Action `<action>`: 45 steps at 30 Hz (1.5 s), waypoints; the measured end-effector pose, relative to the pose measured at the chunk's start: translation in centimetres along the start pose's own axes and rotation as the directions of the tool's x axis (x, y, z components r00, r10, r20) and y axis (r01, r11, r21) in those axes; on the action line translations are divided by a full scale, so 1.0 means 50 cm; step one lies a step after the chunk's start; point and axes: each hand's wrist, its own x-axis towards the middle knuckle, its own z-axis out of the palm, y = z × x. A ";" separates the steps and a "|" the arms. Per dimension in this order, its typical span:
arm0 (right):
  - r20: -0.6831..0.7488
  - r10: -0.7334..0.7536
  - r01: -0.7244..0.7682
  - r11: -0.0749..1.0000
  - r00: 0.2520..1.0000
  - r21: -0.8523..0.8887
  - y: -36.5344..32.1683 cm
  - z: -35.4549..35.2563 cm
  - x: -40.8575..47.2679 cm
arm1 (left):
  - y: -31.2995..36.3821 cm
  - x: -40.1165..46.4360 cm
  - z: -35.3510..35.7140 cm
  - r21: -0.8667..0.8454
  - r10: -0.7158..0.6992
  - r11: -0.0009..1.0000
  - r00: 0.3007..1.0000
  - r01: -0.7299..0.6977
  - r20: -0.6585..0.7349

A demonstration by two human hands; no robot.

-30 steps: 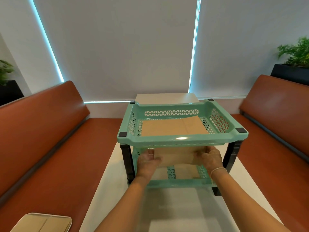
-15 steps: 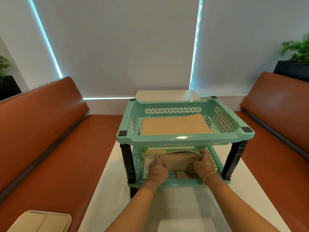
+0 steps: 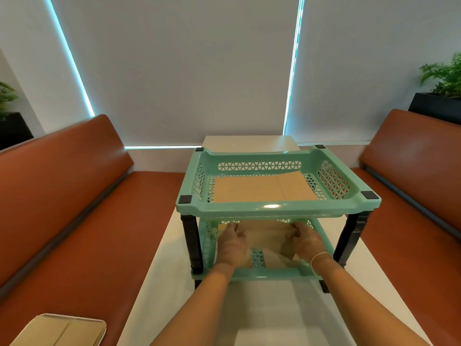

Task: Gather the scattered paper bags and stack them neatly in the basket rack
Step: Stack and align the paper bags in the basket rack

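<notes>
A mint-green two-tier basket rack (image 3: 277, 208) with black legs stands on the white table. Flat brown paper bags (image 3: 262, 189) lie in its upper basket. Both my hands reach into the lower basket. My left hand (image 3: 232, 243) grips the left edge of a brown paper bag (image 3: 264, 237) and my right hand (image 3: 304, 242) grips its right edge. The bag bows upward between them, just under the upper tier. More brown paper lies beneath it on the lower basket's floor.
The white table (image 3: 264, 315) runs between two rust-red benches (image 3: 74, 221). A tray holding a flat brown paper bag (image 3: 59, 330) sits on the left bench near me. Planters stand at the far left and right (image 3: 441, 96).
Both hands have pushed the paper bag deeper into the lower basket, and the bag now arches between them. My view has dropped and moved nearer to the rack.
</notes>
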 end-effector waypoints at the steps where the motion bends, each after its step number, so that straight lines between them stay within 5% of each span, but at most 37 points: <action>1: 0.009 0.014 -0.014 0.999 1.000 0.041 0.000 -0.001 0.006 | 0.004 0.002 -0.003 -0.103 -0.025 0.994 1.000 0.023 -0.018; 5: 0.133 0.067 -0.105 0.948 0.989 0.300 0.000 0.004 0.031 | 0.011 0.015 -0.002 -0.354 -0.196 0.916 0.980 0.189 0.017; 9: 0.195 0.038 -0.140 0.829 0.980 0.541 -0.027 0.025 0.012 | -0.004 0.011 0.031 -0.518 -0.181 0.801 0.946 0.300 0.269; 11: 0.214 0.044 -0.156 0.827 0.976 0.541 -0.039 0.036 -0.001 | -0.011 0.017 0.044 -0.501 -0.168 0.826 0.961 0.259 0.219; 13: 0.201 0.080 -0.168 0.865 0.976 0.472 -0.043 0.041 -0.001 | -0.011 0.023 0.045 -0.498 -0.178 0.836 0.972 0.231 0.151; 16: 0.133 0.058 -0.053 0.998 0.989 -0.040 -0.022 0.046 0.012 | -0.011 0.025 0.027 -0.456 -0.180 0.872 0.983 0.177 0.038; 20: 0.188 0.162 -0.083 0.926 0.969 -0.368 0.028 0.086 0.053 | -0.039 0.034 0.016 -0.364 -0.131 0.926 0.990 0.100 -0.060; 28: 0.040 0.331 -0.302 0.899 0.943 -0.317 0.045 0.128 0.088 | -0.064 0.032 0.030 -0.237 -0.040 0.971 0.994 0.014 -0.106; 34: 0.150 0.284 -0.208 0.898 0.947 -0.388 0.092 0.151 0.136 | -0.068 0.038 0.032 -0.265 -0.044 0.964 0.994 0.017 -0.096; 39: 0.118 0.178 -0.151 0.966 0.977 -0.208 0.011 0.061 0.052 | -0.052 0.033 0.029 -0.382 -0.082 0.922 0.996 0.064 -0.029; 45: 0.205 0.195 -0.262 0.884 0.959 0.386 0.002 0.033 0.053 | -0.022 0.025 0.052 -0.376 -0.153 0.911 0.986 0.168 0.071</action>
